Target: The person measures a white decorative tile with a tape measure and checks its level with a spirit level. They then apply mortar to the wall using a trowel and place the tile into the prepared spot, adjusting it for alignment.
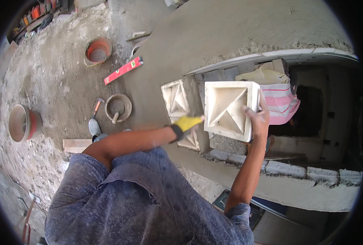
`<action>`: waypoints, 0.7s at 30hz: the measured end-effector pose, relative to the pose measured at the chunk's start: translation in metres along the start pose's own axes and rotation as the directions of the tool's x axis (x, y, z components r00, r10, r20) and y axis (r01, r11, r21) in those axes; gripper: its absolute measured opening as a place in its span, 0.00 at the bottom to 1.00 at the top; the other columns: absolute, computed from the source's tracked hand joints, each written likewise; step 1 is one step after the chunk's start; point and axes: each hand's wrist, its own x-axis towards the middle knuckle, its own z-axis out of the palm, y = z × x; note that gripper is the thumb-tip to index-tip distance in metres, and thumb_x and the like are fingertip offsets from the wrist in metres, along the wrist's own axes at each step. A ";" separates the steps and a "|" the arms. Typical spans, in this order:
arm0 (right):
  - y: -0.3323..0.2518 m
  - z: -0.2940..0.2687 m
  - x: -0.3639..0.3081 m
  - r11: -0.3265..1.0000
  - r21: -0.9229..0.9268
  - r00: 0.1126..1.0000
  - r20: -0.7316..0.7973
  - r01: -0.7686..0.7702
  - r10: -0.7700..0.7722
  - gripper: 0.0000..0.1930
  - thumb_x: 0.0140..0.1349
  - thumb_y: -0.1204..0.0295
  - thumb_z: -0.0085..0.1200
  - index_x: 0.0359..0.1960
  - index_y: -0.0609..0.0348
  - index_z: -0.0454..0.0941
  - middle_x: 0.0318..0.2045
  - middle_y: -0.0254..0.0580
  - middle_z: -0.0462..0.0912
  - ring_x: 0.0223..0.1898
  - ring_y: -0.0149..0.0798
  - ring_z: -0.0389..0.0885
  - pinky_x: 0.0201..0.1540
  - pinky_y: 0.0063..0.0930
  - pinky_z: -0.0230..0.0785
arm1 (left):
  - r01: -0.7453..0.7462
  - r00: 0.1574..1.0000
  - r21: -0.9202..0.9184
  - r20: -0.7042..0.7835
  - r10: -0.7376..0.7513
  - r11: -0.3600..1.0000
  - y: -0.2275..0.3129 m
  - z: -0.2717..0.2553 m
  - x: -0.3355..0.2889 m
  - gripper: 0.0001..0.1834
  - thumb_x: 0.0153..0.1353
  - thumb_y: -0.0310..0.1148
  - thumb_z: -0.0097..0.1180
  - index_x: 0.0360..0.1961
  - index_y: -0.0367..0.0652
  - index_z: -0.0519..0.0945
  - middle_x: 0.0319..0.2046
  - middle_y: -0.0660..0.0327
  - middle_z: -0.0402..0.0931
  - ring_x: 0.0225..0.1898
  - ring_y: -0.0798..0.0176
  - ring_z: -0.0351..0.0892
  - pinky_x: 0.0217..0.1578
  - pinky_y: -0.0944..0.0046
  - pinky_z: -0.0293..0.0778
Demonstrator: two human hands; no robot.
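A white decorative breeze block (226, 110) with triangular recesses is held up in front of me, over the wall opening. My right hand (260, 118), bare and dusty, grips its right side, with the thumb on the front face and the other fingers partly hidden along the edge. My left hand (186, 123) wears a yellow glove and points toward the block's left edge. Its fingertips are stretched out close to that edge; whether they touch cannot be made out. Beneath and beyond the gloved hand, similar breeze blocks (175, 98) stand in a column beside the opening.
A red spirit level (123, 70) lies on the mortar-covered surface to the left. Near it are a bowl (128, 107) with a trowel (115, 118), a hammer (97, 105) and buckets (97, 51). Right of the block, a pink-and-white striped sack (277, 102) sits in the opening, bordered by light blocks (322, 174).
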 end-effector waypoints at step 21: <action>-0.035 0.012 -0.204 0.917 0.227 0.638 -0.769 0.328 -0.038 0.57 0.53 0.52 0.67 0.75 0.59 0.40 0.71 0.52 0.55 0.71 0.48 0.56 0.73 0.44 0.47 | -0.245 0.798 -0.351 0.456 0.394 0.903 0.152 0.123 -0.127 0.27 0.58 0.32 0.54 0.58 0.32 0.70 0.49 0.49 0.77 0.48 0.53 0.81 0.53 0.54 0.77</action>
